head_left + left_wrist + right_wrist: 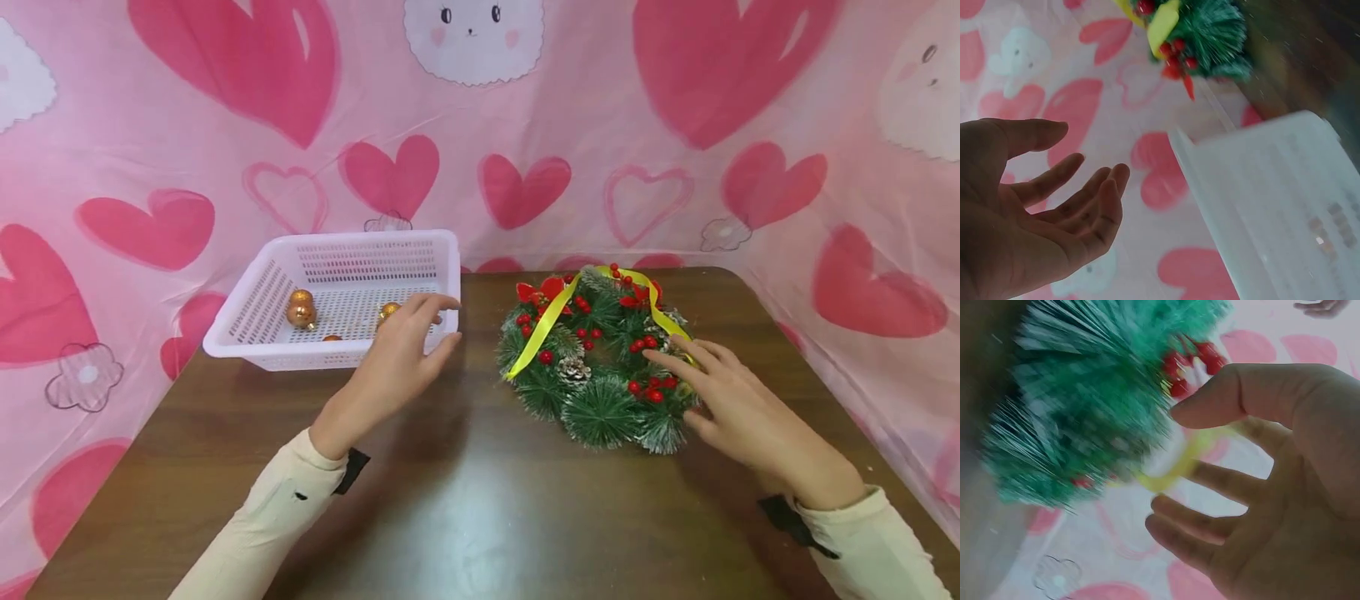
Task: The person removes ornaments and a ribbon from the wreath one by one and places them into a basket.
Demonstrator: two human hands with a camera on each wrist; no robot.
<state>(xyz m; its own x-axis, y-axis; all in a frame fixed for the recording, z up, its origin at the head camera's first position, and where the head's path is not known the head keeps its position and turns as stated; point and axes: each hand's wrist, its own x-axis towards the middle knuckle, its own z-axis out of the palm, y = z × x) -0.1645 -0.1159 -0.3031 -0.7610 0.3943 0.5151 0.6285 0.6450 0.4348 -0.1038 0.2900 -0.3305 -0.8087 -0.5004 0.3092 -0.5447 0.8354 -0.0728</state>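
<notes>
A green wreath (603, 412) with red berries, red flowers and a snow-tipped pinecone (573, 371) lies on the table. A yellow ribbon (551, 321) drapes across its top. My right hand (738, 408) is at the wreath's right side, its spread fingers close to the ribbon; whether they touch is unclear. In the right wrist view nothing is held between the thumb and the fingers (1225, 481). My left hand (397, 358) hovers by the right front corner of a white plastic basket (300, 360), fingers loosely bent and holding nothing.
Several shiny gold-orange baubles (302, 315) sit inside the basket, partly hidden by its front wall and my left hand. The dark wooden table (480, 517) meets a pink cloth (585, 108) with hearts at the back and sides.
</notes>
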